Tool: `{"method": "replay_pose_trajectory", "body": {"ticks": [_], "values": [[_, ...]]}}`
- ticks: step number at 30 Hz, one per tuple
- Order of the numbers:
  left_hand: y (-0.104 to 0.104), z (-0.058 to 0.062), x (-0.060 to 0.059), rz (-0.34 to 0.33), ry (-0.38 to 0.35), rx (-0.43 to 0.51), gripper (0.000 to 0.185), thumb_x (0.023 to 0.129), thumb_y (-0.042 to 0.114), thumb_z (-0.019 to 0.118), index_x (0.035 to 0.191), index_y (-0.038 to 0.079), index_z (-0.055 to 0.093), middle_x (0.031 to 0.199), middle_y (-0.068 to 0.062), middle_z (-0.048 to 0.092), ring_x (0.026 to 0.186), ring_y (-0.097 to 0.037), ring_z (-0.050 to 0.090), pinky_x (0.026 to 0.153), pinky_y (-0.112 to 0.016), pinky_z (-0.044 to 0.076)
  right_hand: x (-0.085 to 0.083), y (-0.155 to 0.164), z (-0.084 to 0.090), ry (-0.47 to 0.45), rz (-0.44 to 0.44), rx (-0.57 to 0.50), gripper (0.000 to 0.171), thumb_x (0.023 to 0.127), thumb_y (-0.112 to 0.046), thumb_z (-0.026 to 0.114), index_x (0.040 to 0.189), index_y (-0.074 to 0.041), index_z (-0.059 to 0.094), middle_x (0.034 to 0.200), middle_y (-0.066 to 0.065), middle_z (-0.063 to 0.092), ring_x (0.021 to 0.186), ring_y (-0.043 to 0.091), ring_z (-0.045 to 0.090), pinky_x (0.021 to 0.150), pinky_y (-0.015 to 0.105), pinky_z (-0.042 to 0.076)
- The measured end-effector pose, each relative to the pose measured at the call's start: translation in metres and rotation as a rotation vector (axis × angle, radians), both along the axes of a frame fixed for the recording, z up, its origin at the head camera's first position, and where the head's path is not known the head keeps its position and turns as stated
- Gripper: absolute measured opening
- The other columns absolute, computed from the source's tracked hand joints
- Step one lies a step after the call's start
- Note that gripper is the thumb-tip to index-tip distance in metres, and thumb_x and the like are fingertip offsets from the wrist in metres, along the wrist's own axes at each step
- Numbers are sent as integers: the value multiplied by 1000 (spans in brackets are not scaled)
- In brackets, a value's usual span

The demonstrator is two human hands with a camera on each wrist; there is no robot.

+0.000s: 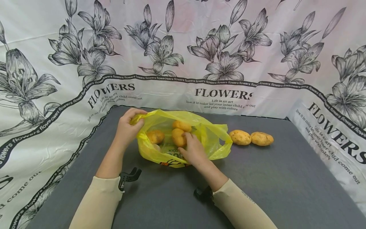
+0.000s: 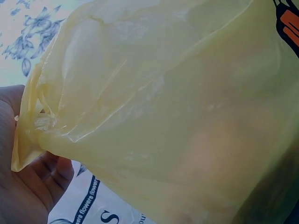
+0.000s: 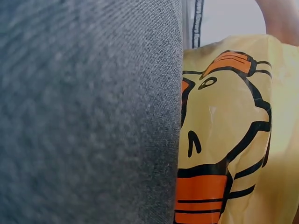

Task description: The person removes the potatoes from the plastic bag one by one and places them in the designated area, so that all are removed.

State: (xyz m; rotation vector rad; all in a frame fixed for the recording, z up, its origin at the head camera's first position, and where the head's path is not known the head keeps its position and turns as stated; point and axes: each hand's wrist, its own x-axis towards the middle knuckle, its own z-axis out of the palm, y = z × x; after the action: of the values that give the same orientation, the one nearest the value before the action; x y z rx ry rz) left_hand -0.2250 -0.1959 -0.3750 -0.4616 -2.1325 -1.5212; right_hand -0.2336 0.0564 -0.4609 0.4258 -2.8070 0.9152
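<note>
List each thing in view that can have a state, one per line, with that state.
Yellow bag: on the table, mouth held open.
Left hand: grips the bag's rim.
Right hand: inside the bag, on a potato.
Two potatoes: outside the bag, on the table.

Bright even light, soft shadows, head view bent at edges, wrist views blurry close-ups.
</note>
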Motion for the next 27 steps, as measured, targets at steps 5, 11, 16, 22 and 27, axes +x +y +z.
{"method": "replay_pose_trajectory", "body": {"ticks": [5, 11, 16, 22, 27], "values": [[-5, -14, -15, 10, -10, -6, 23, 93, -6, 61, 113, -3, 72, 117, -16, 62, 106, -17, 53, 86, -23, 45, -3, 3, 0, 13, -64, -20, 48, 90, -17, 80, 129, 0, 57, 121, 20, 63, 108, 36, 61, 93, 49, 50], [-13, -30, -30, -5, 21, -1, 23, 94, 0, 64, 112, 7, 75, 114, -4, 64, 105, -15, 54, 86, -25, 46, -6, 8, 1, 51, -94, 10, 41, 89, -13, 78, 124, 1, 62, 115, 19, 68, 102, 35, 65, 88, 48, 53], [-13, -30, -29, -5, 19, -6, 22, 94, 2, 64, 113, 7, 74, 114, -3, 64, 107, -16, 55, 86, -26, 46, -6, 11, 3, 55, -88, -6, 41, 88, -12, 77, 124, 1, 63, 113, 18, 70, 97, 35, 67, 84, 48, 53], [-13, -30, -28, 0, -1, -12, 22, 95, 2, 63, 114, 7, 74, 116, -5, 63, 108, -16, 54, 87, -25, 46, -7, 16, 8, 26, -62, -70, 36, 85, -15, 73, 118, -4, 66, 102, 12, 71, 85, 27, 65, 74, 43, 53], [-10, -26, -25, 5, -18, -10, 23, 95, -1, 63, 115, 3, 73, 119, -11, 63, 107, -16, 53, 86, -23, 45, -5, 22, 16, -34, -32, -138, 35, 85, -18, 73, 118, -7, 66, 100, 11, 72, 90, 25, 68, 76, 41, 55]]}}
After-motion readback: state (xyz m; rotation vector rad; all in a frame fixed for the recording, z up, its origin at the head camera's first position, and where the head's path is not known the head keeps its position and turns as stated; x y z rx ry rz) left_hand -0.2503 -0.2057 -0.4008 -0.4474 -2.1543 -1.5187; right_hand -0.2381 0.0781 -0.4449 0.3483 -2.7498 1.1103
